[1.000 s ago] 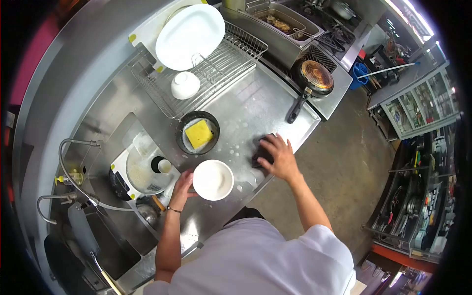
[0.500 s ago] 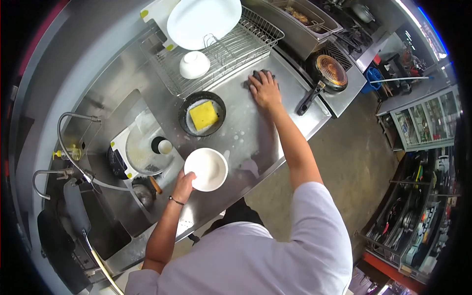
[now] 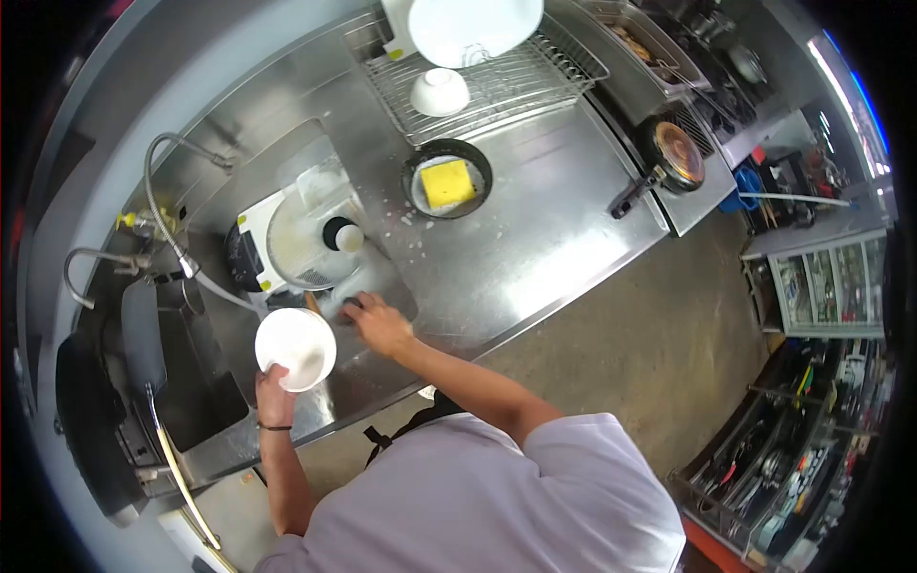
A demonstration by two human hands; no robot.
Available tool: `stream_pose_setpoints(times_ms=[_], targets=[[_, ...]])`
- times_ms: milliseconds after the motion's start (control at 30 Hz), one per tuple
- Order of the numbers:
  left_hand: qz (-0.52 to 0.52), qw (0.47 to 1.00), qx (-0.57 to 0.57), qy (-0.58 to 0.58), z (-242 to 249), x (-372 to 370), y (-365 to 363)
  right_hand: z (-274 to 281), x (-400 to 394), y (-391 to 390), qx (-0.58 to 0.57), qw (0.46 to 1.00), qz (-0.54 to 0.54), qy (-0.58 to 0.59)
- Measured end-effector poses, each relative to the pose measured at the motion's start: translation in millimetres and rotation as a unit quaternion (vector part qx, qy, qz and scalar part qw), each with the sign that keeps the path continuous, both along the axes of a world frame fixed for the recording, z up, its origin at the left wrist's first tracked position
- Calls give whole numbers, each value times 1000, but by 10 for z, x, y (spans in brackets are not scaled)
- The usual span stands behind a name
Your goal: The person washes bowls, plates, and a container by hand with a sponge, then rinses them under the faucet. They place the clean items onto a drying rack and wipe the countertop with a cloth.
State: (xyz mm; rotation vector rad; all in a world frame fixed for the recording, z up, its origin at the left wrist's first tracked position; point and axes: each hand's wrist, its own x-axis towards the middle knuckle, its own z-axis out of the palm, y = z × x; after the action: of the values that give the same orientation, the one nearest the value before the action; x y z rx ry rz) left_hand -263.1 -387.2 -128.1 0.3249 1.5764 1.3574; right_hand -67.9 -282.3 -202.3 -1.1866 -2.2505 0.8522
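A white bowl [image 3: 298, 346] is in my left hand [image 3: 275, 399], gripped by its near rim and held over the front of the sink. My right hand [image 3: 384, 327] is closed around a dark grey scouring pad [image 3: 352, 305], mostly hidden by the fingers, at the sink's right front edge. Behind, on the steel counter [image 3: 535, 229], a black frying pan [image 3: 485, 199] contains suds and a yellow sponge [image 3: 447, 183]. In the sink lie a round mesh strainer [image 3: 287, 250], a white cutting board [image 3: 250, 222] with green corners and a small black-and-white cup [image 3: 348, 237].
A wire dish rack [image 3: 516, 100] at the back bears an upturned white bowl [image 3: 440, 93] and a large white plate [image 3: 475, 27]. Another frying pan [image 3: 676, 153] rests at the right with its handle outward. A hose faucet [image 3: 158, 201] arches over the sink's left.
My right hand has swept from the counter's far right to the sink edge, bringing the dark pad along. My left hand has carried the white bowl leftward over the sink. The view has shifted.
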Motion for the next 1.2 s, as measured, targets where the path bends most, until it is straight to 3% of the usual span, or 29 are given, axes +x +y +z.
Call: stream_pose_setpoints(times_ms=[100,167,200,233,333,367,400,467,567,633,700,767,867,900,933,967,1000,1033,1067,1100,1167,1200], targets=[[11,1000,-8,-7,198,-187,-261,372,72,148,96,989,-10,113],[20,999,-16,-19,251,-275,-430,506,608,239,217,969,-79,88],[40,999,-22,-15,247,-330,-522,492,928,247,203,970,-122,61],[58,998,-24,-12,249,-404,-594,615,1297,245,39,985,-152,75],[82,996,-16,-13,309,-543,-825,255,1842,8,129,973,-156,-111],[90,996,-17,0,334,-581,-886,286,1646,-228,97,978,-141,-118],[96,994,-28,49,340,-599,-948,215,1419,-389,140,987,-49,-66],[121,991,-28,59,393,-617,-1012,474,610,-846,18,990,19,-137],[143,988,-28,59,383,-698,-1127,154,-532,-1337,80,963,257,-27],[153,986,-24,57,352,-766,-1208,-157,-1270,-1636,191,919,341,48],[157,985,-39,63,371,-808,-1298,15,-1577,-1657,198,897,394,22],[171,985,-11,23,439,-827,-1376,-38,-1706,-1737,129,915,371,93],[192,981,-2,22,533,-740,-1420,-202,-982,-1498,157,934,320,22],[194,981,5,21,505,-743,-1446,-117,-593,-1322,165,946,266,-84],[197,980,-3,14,451,-749,-1486,-133,-205,-1139,-18,988,127,-85],[204,979,-10,7,404,-748,-1512,308,386,-853,84,967,166,-175],[201,979,-26,-4,381,-725,-1514,259,830,-668,83,966,81,-230],[207,978,-21,-4,319,-705,-1493,96,1338,-496,148,966,7,-211],[187,982,-19,-18,227,-687,-1472,43,1785,-236,120,977,-38,-175],[168,985,-17,-30,138,-672,-1450,103,2138,-19,170,974,-34,-147],[151,988,-21,-35,-44,-617,-1285,465,2259,214,175,919,-91,-342],[137,989,16,-51,-136,-587,-1144,549,2165,293,235,914,-100,-316]])
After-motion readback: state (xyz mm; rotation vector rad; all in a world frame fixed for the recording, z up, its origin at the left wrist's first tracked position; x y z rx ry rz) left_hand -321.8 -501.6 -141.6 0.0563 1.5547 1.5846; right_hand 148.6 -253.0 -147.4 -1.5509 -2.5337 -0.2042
